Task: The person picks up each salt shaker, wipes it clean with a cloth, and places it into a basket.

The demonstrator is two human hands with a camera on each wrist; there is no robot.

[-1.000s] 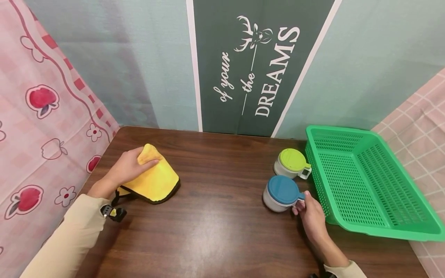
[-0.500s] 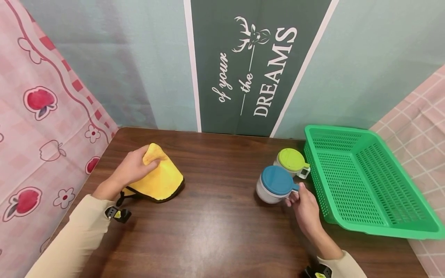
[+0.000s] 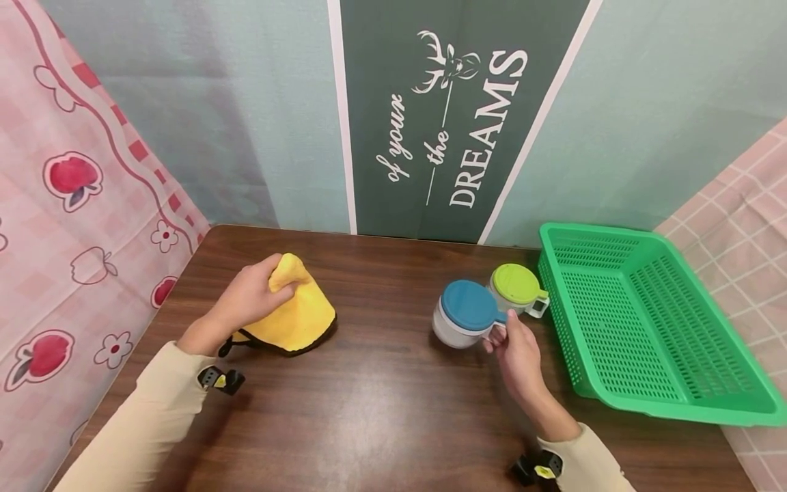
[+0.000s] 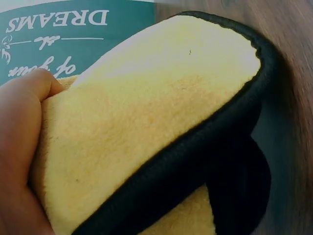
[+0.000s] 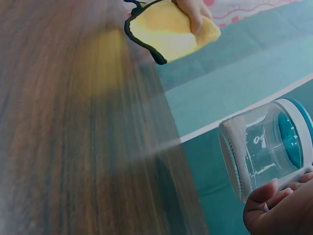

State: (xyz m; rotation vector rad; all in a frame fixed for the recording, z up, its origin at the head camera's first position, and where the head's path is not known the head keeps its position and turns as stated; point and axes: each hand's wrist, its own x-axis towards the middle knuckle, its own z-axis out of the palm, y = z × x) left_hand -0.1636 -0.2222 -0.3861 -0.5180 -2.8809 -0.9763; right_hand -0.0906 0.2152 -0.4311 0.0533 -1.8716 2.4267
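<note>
— Which way does the blue-lidded jar (image 3: 468,314) point?
— Lid up, its axis close to upright; the lid's tab (image 3: 501,318) points right, toward the right hand (image 3: 519,355).
— Where is it?
— Above the table (image 3: 381,396), left of the green-lidded jar (image 3: 515,283), partly overlapping it in the head view.
— And the right hand's hold?
— Fingers curled, gripping the jar by its handle side.
— The left hand (image 3: 246,297)?
— It pinches the yellow cloth (image 3: 301,314) at its upper end; the cloth slants down rightward, black edging lowest.
</note>
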